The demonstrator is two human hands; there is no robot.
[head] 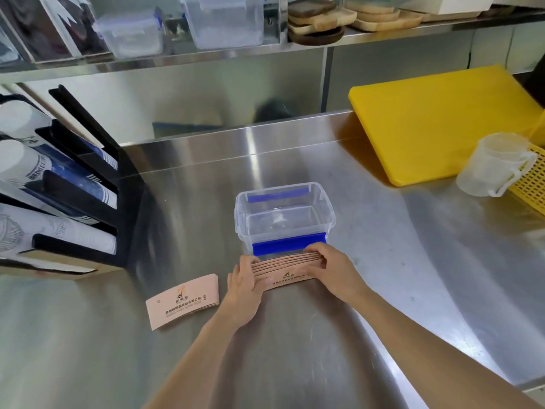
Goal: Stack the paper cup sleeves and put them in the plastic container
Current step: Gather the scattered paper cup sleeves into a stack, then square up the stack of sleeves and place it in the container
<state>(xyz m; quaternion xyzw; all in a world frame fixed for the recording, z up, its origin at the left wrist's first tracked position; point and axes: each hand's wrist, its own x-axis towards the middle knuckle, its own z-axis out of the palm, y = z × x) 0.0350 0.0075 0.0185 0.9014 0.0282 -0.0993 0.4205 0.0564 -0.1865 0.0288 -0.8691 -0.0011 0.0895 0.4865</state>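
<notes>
A stack of pink paper cup sleeves (287,271) stands on edge on the steel counter, right in front of the clear plastic container (284,215) with blue clips. My left hand (244,286) presses the stack's left end and my right hand (331,268) grips its right end. Between them the sleeves are squeezed together. The container is open with nothing inside. A second small pile of pink sleeves (182,301) lies flat on the counter to the left of my left hand.
A black cup dispenser rack (67,184) with paper cups fills the left side. A yellow cutting board (445,125), a clear measuring jug (495,165) and a yellow basket (530,184) sit at the right. Shelves above hold containers and wooden trays.
</notes>
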